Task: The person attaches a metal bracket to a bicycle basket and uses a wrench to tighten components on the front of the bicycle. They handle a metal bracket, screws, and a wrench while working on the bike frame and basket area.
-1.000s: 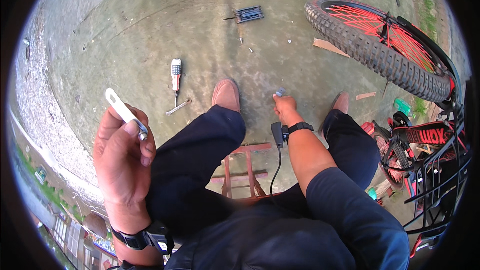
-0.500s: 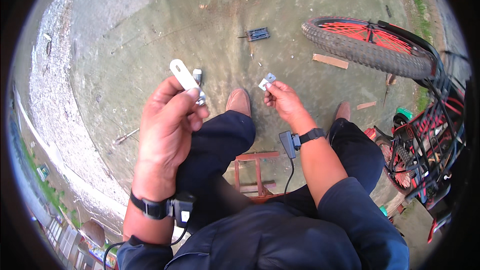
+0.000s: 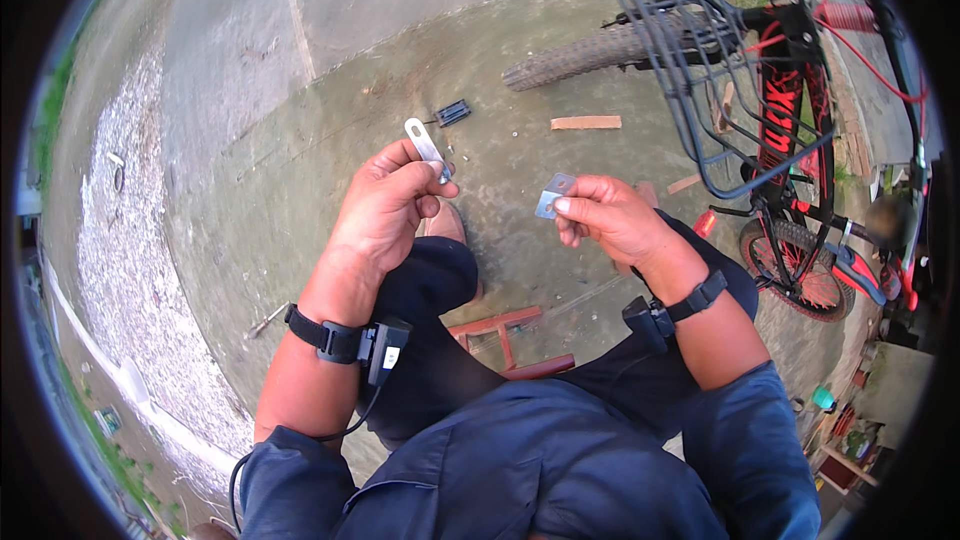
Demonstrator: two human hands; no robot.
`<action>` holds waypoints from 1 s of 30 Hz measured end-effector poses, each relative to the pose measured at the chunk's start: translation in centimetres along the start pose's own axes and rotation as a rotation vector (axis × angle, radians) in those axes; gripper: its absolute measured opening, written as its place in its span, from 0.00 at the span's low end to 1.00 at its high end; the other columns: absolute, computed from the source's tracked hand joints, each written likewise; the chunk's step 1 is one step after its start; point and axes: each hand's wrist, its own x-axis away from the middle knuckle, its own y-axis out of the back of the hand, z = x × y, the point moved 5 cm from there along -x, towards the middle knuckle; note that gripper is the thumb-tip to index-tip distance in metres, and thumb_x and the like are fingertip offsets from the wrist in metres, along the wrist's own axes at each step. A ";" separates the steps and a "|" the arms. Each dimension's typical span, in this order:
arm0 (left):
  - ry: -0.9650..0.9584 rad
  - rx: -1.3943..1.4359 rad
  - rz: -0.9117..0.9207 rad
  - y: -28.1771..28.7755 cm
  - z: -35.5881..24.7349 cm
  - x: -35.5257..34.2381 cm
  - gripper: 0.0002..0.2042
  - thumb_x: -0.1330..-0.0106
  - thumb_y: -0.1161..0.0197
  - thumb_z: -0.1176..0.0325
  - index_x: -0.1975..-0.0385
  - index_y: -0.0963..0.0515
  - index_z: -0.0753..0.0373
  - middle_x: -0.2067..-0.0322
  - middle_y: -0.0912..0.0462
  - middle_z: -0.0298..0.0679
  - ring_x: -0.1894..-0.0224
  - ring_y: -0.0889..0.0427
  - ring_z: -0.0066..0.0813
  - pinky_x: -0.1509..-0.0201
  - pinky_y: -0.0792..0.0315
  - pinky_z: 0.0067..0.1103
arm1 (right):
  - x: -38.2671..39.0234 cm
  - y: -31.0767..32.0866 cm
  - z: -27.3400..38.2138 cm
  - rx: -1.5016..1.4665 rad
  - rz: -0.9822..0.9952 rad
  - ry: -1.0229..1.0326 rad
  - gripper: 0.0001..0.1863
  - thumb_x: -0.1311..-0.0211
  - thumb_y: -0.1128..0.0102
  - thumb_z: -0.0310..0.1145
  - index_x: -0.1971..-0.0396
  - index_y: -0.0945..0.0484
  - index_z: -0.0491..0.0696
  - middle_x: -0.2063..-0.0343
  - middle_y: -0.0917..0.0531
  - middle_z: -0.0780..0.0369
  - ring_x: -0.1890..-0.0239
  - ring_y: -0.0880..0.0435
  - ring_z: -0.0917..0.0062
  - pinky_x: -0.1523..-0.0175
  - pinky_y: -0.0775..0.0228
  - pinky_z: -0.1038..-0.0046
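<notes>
Between the thumb and fingers of my left hand (image 3: 385, 200) is a flat metal strip (image 3: 424, 143) with a long slot and a rounded end. A small bolt appears to sit at its lower end, by my fingertips. My right hand (image 3: 615, 217) pinches a small bent metal bracket (image 3: 555, 194) with holes in it. The two pieces are held apart, above my knees. Beyond them on the concrete lies a black bicycle pedal (image 3: 453, 113).
On the right stands a black and red bicycle with a wire basket (image 3: 690, 70) and a knobby front tire (image 3: 575, 60). A wood strip (image 3: 586, 123) lies near it. A red wooden stool frame (image 3: 500, 325) is between my legs; a screwdriver-like tool (image 3: 266, 321) lies at left.
The view has shifted toward the right, bringing the bicycle's basket and frame into sight. Both hands still hold their metal pieces; the bracket has turned to show its face more.
</notes>
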 end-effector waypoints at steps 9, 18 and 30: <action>0.067 -0.086 0.117 -7.2 2.4 -2.5 0.05 0.36 0.44 0.76 0.63 0.25 0.64 0.66 0.19 0.37 0.68 0.20 0.22 0.69 0.31 0.14 | 3.3 3.0 0.7 -0.093 -0.032 0.073 0.07 0.31 0.43 0.35 0.63 0.20 0.48 0.75 0.20 0.68 0.73 0.21 0.83 0.67 0.29 0.79; 0.286 -0.088 0.148 -8.1 8.8 -6.1 0.05 0.36 0.44 0.73 0.62 0.26 0.61 0.69 0.21 0.35 0.70 0.21 0.24 0.72 0.33 0.16 | 3.0 5.7 -1.1 -0.053 -0.115 0.069 0.11 0.30 0.45 0.39 0.66 0.21 0.47 0.75 0.20 0.69 0.73 0.21 0.85 0.68 0.30 0.81; 0.497 -0.013 0.301 -9.4 10.0 -4.1 0.13 0.29 0.41 0.57 0.66 0.26 0.61 0.75 0.28 0.32 0.79 0.33 0.19 0.82 0.44 0.13 | 3.5 4.2 2.9 0.811 -0.440 0.740 0.14 0.45 0.36 0.25 0.57 0.16 0.48 0.72 0.17 0.59 0.76 0.20 0.72 0.70 0.30 0.72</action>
